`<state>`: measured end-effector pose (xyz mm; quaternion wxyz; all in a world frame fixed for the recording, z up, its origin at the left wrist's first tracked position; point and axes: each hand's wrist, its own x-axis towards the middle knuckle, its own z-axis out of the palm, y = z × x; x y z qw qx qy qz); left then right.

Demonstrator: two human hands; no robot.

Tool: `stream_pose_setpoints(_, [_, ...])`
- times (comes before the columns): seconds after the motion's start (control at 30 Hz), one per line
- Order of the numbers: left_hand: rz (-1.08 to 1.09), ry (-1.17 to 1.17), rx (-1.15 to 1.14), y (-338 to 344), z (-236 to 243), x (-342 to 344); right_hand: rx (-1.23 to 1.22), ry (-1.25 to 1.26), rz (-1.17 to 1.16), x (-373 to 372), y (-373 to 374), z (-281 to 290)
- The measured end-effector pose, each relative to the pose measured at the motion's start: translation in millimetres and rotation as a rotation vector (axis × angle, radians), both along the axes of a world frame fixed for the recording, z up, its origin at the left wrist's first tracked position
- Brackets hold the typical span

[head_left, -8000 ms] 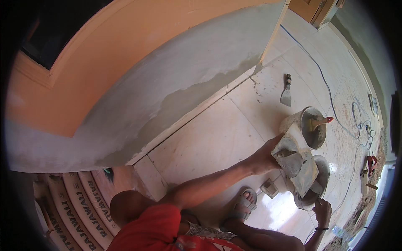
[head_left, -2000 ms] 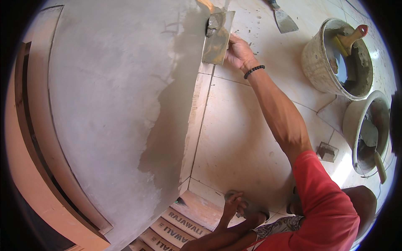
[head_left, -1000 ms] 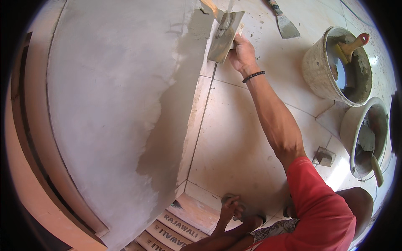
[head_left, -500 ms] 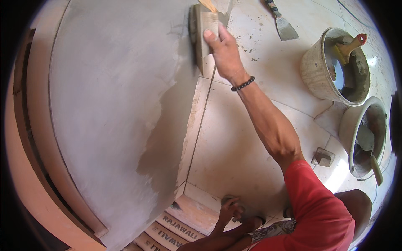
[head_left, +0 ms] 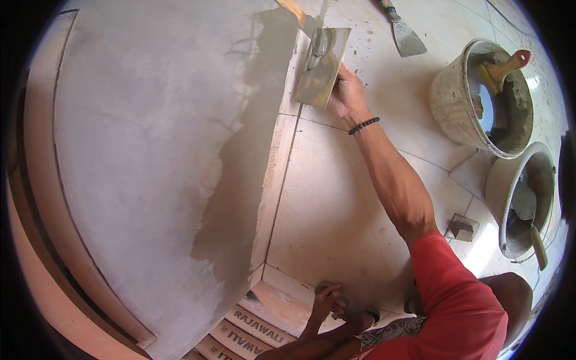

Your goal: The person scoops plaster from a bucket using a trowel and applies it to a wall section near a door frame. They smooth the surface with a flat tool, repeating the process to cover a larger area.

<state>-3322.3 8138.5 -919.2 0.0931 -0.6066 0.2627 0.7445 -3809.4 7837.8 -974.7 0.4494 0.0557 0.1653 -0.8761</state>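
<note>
My right hand grips a flat plastering trowel, its smeared face turned up into view and a lump of grey paste near its far end. The trowel is off the wall, just right of the plastered surface's lower edge. A darker damp patch of plaster runs along the right side of the grey wall. Low in the picture, my left hand is closed near my feet, beside a small greyish thing that I cannot make out. A wooden handle shows at the top edge, beside the wall.
A scraper lies on the tiled floor. At right stand a bucket with liquid and a red-tipped brush, and a second bucket holding a trowel. A small block sits nearby; printed bags lie below.
My right hand has drawn the trowel off the wall, moving it right and nearer, and turned its face up. The damp patch it covered now shows. My left hand stays about where it was.
</note>
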Motion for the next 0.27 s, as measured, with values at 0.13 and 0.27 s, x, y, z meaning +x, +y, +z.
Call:
stream_pose_setpoints(0.13, [0.012,0.006,0.014,0.2,-0.1,2.3,0.089,0.008,0.005,-5.0,-19.9,9.3])
stream_pose_setpoints(0.27, [0.032,0.013,0.049,1.7,-1.1,6.4,0.112,0.127,0.028,-5.3,-28.6,20.0])
